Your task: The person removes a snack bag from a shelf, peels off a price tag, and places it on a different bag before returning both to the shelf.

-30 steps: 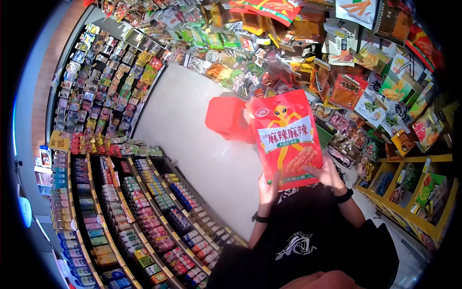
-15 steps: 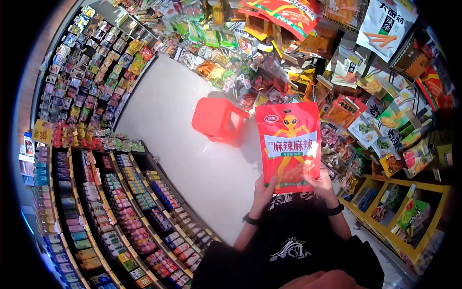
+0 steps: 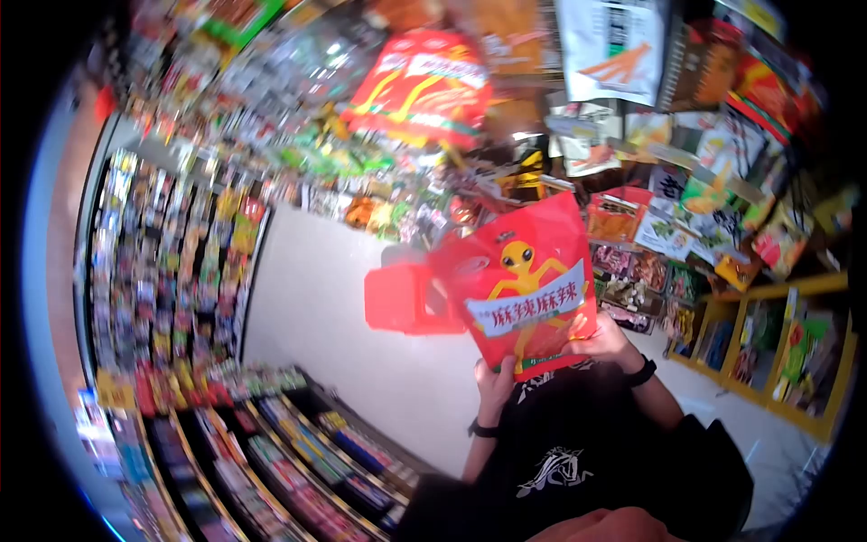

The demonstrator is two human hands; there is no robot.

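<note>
Shelves blurred now, red snack bag (image 3: pixel 522 287) tilted (still held)

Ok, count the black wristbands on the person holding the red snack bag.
2. One wristband sits on the left wrist, below the left hand gripping the red snack bag. The other is on the right wrist, beside the right hand. None seems hidden.

A glossy plastic snack bag (image 3: pixel 522 289) is being shown; smooth, shiny red plastic is being seen on the stool (image 3: pixel 406 298), matt black cloth on the shirt (image 3: pixel 578 443).
</note>
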